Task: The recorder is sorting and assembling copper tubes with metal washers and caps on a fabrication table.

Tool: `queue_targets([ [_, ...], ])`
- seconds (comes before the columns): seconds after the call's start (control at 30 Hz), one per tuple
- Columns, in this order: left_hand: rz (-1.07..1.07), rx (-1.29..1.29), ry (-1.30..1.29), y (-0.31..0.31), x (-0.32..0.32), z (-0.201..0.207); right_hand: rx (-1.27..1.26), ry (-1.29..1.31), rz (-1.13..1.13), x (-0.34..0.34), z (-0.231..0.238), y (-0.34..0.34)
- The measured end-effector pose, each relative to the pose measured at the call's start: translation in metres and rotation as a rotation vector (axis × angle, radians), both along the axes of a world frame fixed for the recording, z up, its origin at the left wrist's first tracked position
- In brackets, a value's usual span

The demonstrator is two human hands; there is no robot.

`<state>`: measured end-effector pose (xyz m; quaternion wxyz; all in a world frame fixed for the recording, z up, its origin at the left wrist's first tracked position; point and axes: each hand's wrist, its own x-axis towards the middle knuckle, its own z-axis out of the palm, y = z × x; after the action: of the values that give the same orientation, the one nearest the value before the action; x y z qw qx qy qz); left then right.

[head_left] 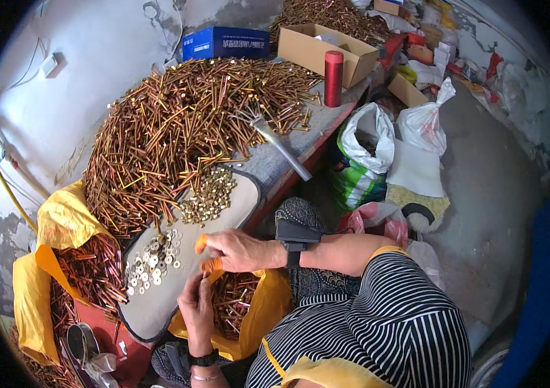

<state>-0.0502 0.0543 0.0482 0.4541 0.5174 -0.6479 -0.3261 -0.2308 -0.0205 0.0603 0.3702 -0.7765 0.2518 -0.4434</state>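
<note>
My left hand [196,307] is closed in a pinch above the rim of a yellow woven bag [271,304]. What its fingertips hold is too small to make out. Just beyond it, my right hand [246,251] has orange covers on two fingertips, which are spread apart with no object visible between them. The lower covered fingertip meets the left fingertips. Inside the bag lie many copper-coloured bolts [233,304]. Loose pale washers [152,262] are scattered on a grey mat [158,307] beside my hands. Farther along the mat sits a pile of small brassy nuts [209,194].
A big heap of long bolts [171,123] covers the worktop, with a clear-handled brush [281,145] lying on it. Behind stand a blue box [226,43], an open cardboard box [301,48] and a red flask [334,79]. Bags [365,155] stand on the floor at right.
</note>
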Motion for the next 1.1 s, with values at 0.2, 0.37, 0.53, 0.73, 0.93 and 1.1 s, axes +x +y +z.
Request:
queue_targets([
  [0.2, 0.039, -0.091, -0.284, 0.013, -0.002, 0.001, -0.105, 0.272, -0.027, -0.001, -0.016, 0.005],
  [0.37, 0.029, -0.292, -0.528, 0.025, -0.013, 0.012, -0.078, 0.057, -0.012, -0.001, -0.024, 0.01],
  [0.53, 0.002, -0.069, -0.44, 0.028, 0.005, 0.026, 0.043, 0.094, 0.027, -0.011, -0.015, 0.01],
  [0.73, 0.205, 0.096, -0.036, 0.011, 0.051, 0.008, -0.209, 0.192, -0.293, -0.023, -0.021, -0.053],
  [0.93, 0.261, 0.067, 0.21, -0.027, 0.089, -0.022, -0.327, 0.386, -0.59, -0.049, -0.033, -0.165],
  [1.1, 0.37, 0.08, 0.308, -0.051, 0.102, -0.016, -0.367, 0.302, -0.485, -0.002, -0.036, -0.207],
])
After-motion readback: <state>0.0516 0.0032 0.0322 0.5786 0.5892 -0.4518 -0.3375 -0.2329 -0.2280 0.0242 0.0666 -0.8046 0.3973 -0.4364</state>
